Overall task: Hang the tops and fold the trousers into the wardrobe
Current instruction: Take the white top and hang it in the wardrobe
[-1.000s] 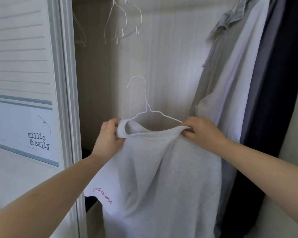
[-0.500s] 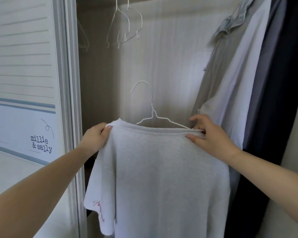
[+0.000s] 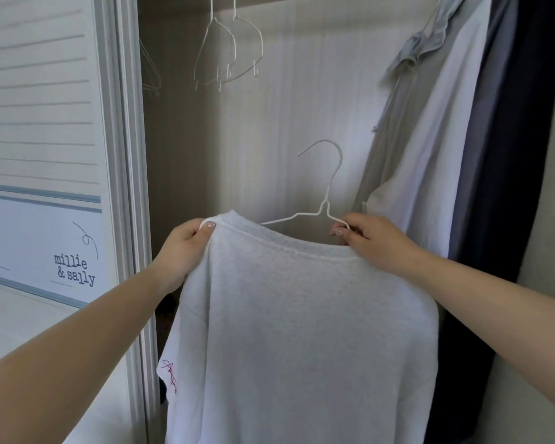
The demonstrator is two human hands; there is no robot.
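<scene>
Now door reads "millie & sally"; your left hand pinches grey sweatshirt shoulder, right hand grips wire hanger, hook shifted right.

Pale grey top on white wire hanger, gripped by left hand and right hand; empty hangers far left, hung garments right; hanger's left arm probably under fabric.

The sweatshirt now hangs spread flat; the hanger hook has shifted right, seemingly tilted.
</scene>
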